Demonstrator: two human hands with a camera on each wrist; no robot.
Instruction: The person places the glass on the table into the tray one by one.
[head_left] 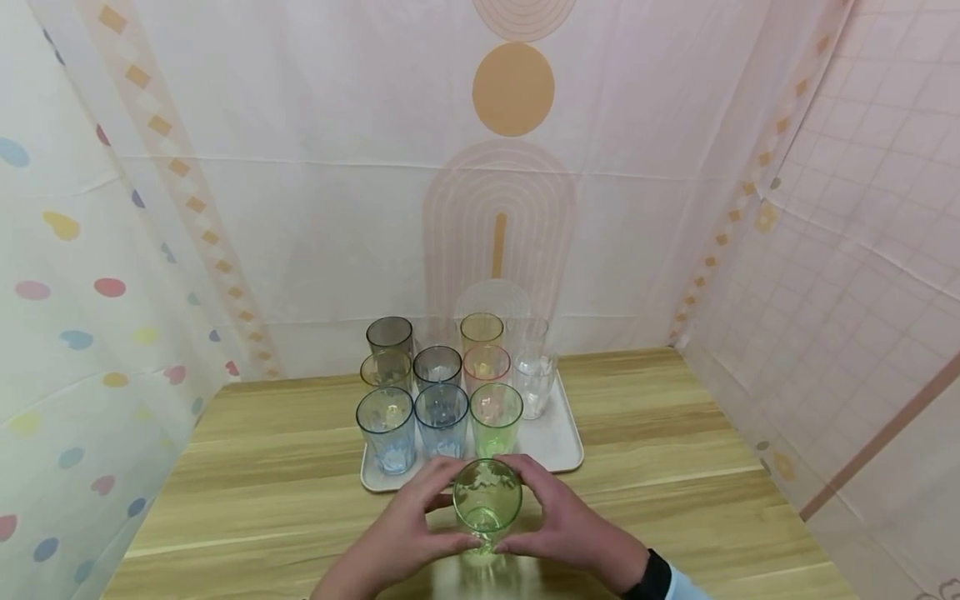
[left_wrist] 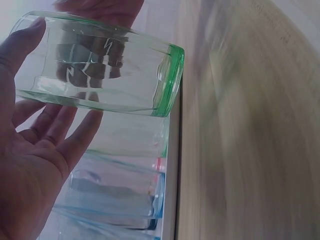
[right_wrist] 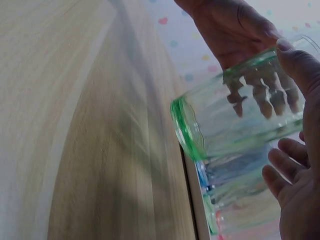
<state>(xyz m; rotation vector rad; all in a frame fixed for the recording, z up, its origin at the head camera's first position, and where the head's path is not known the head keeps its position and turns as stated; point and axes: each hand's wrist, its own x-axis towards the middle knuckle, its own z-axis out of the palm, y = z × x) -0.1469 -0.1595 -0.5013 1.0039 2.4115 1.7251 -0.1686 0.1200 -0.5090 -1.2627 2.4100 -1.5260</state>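
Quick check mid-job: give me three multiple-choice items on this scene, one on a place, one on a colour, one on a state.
1. Where is the held cup?
A. On the tray
B. In front of the tray, over the table
C. Left of the tray

2. What colour is it?
A. Blue
B. Pink
C. Green

3. How is it held?
A. Between both hands
B. Left hand only
C. By no hand

Key:
1 B, it is nearer than the tray.
2 C, green tint.
3 A, left hand and right hand grip its sides.

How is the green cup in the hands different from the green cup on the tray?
The held green cup sits between the left hand and right hand, off the tray; the tray's green cup stands untouched among other cups. The held one is nearer the camera. Both are clear green.
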